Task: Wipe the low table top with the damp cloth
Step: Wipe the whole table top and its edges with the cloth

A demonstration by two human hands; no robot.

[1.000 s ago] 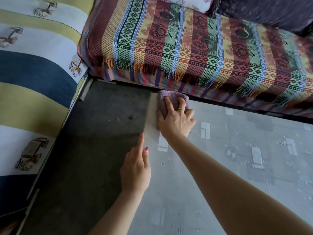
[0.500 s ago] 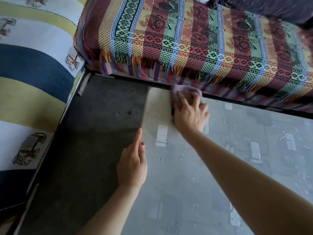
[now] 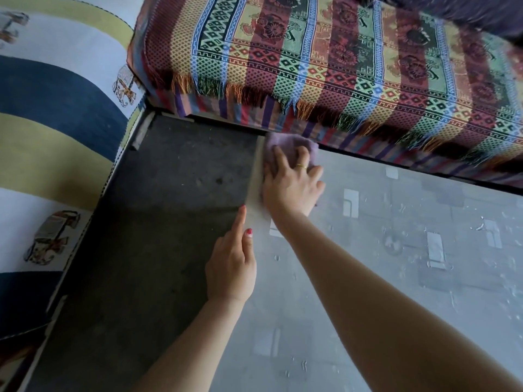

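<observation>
Wiping under way at the far left corner of the grey glossy low table top (image 3: 368, 278).

My right hand (image 3: 291, 190) lies flat, fingers spread, pressing the crumpled lilac damp cloth (image 3: 285, 142) onto that corner, just beside the striped fringed sofa throw (image 3: 339, 66). My left hand (image 3: 230, 267) rests open and empty on the table's left edge. Droplets show right of the cloth; I judge the next stroke should sweep that way.
</observation>
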